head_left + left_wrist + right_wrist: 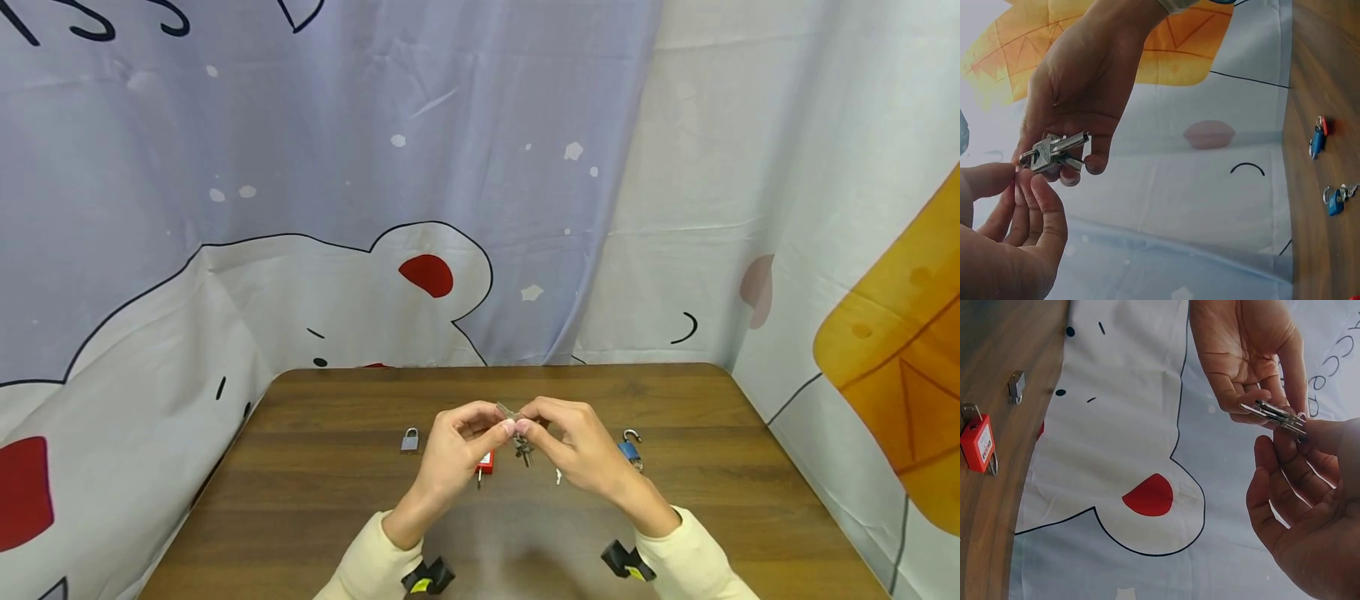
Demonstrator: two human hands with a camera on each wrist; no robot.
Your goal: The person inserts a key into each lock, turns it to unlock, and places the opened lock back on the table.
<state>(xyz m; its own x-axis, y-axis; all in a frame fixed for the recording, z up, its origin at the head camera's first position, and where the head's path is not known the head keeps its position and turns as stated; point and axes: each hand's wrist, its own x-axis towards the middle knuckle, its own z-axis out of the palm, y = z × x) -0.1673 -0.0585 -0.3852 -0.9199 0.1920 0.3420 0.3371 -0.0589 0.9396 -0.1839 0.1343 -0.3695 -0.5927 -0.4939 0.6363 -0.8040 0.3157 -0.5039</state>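
Above the table, my left hand [459, 446] and right hand [583, 448] meet, thumb tips side by side. Between them they pinch a bunch of silver keys [1054, 150] at its ring end. Several keys dangle below the fingertips. In the right wrist view the keys [1275, 415] appear edge-on, with a thin ring by the right thumb. Partly behind my left hand lies a red padlock [486, 461] with a key pointing toward me. A small grey padlock [409, 441] is left of that hand. Right of my right hand is a blue padlock [629, 451], shackle open.
A small silver piece [558, 476] lies below my right hand. The left wrist view shows another blue item [1317, 140] with a red part beside the blue padlock [1335, 203]. A printed curtain [525, 167] hangs behind the wooden table [337, 500].
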